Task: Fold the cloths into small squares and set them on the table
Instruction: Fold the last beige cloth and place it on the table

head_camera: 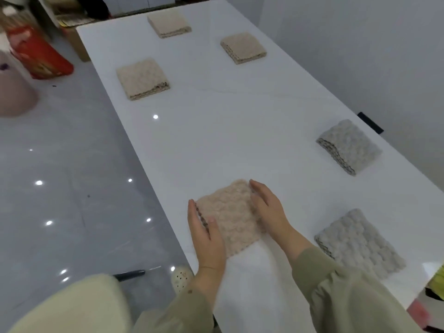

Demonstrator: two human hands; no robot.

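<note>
While the pinkish-beige cloth [230, 217] lies folded into a thick square near the left edge of the white surface [216, 140], both hands frame it. The left hand [204, 234] lies along the cloth's left side where the layered edges show, fingers straight against it and thumb resting on top. The right hand [266, 205] lies flat on the cloth's right side, fingers extended and together, palm down. Neither hand curls around the fabric; both are spread and pressing lightly.

Five more folded squares sit apart from one another on the surface. To the right, one grey cloth [359, 243] lies near and a second grey cloth [350, 146] lies farther along the right edge. Farther off lie three beige squares: one at the left [143, 78], one toward the right [243, 48], and the farthest one [169, 22] between them. On the glossy grey floor [60, 164] at the far left stands a red bag [40, 54].
</note>
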